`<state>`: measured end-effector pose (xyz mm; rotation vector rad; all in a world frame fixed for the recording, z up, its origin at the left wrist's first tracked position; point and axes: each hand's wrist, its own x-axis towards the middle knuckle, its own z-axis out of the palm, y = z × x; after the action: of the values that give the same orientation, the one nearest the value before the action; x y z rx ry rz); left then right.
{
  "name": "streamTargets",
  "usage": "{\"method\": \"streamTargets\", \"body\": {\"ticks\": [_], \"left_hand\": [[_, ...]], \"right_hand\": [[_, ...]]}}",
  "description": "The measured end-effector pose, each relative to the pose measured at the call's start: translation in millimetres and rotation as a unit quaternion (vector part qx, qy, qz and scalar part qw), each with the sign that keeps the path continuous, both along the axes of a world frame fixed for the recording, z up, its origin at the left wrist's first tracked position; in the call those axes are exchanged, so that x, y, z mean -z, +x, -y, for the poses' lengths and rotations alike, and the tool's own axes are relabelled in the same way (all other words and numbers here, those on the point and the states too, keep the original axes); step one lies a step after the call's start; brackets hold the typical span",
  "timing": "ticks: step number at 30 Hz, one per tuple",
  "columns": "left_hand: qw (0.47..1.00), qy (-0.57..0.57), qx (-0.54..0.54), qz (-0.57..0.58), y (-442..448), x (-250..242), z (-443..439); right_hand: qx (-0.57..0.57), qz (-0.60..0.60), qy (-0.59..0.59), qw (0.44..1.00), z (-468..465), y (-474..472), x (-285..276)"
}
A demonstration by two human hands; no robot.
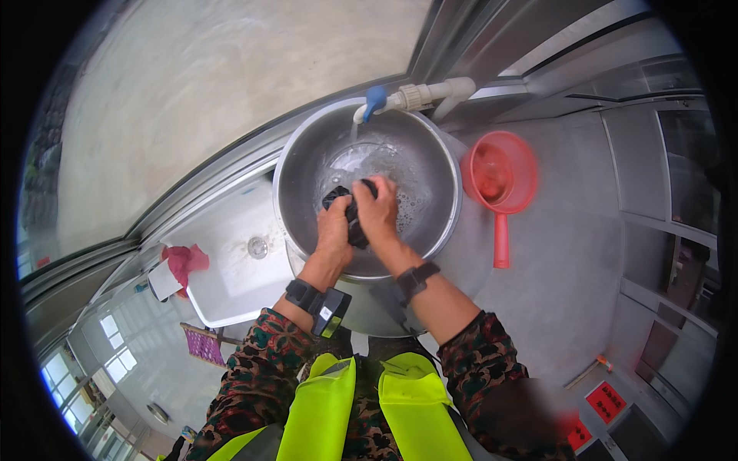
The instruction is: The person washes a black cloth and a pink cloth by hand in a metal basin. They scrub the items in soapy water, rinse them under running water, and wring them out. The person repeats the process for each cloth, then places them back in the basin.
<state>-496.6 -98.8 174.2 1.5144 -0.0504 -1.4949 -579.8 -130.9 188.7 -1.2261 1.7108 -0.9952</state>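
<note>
A bunched black cloth (356, 229) is gripped between my left hand (334, 229) and my right hand (377, 212), low inside a round stainless steel basin (426, 173). Water with bubbles lies in the basin. Above its far rim, a white plastic tap (398, 101) with a blue handle (376, 99) lets a thin stream of water run in. Both wrists carry black straps, and the left one bears a small device.
A red plastic dipper (501, 173) stands right of the basin. At left lies a white sink (230, 288) with a drain (258, 248); a red cloth (185, 262) hangs at its far-left end. A window frame (207, 216) runs behind.
</note>
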Motion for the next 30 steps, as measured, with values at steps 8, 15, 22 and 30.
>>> {"method": "streamTargets", "body": {"ticks": [8, 15, 22, 30], "left_hand": [[0.998, -0.054, 0.024, 0.038, -2, -3, -3], [0.986, 0.124, 0.029, 0.110, 15, -3, -1], [0.982, 0.040, 0.020, -0.183, 26, 24, -7], [0.981, -0.024, 0.052, -0.184, 27, 5, -3]], "right_hand": [[-0.029, -0.077, -0.137, 0.987, -3, -7, 6], [-0.116, -0.355, -0.087, 0.924, 30, -66, 40], [-0.130, -0.085, -0.006, 0.988, -29, 7, 18], [-0.153, -0.107, -0.163, 0.969, -11, 16, -22]]}}
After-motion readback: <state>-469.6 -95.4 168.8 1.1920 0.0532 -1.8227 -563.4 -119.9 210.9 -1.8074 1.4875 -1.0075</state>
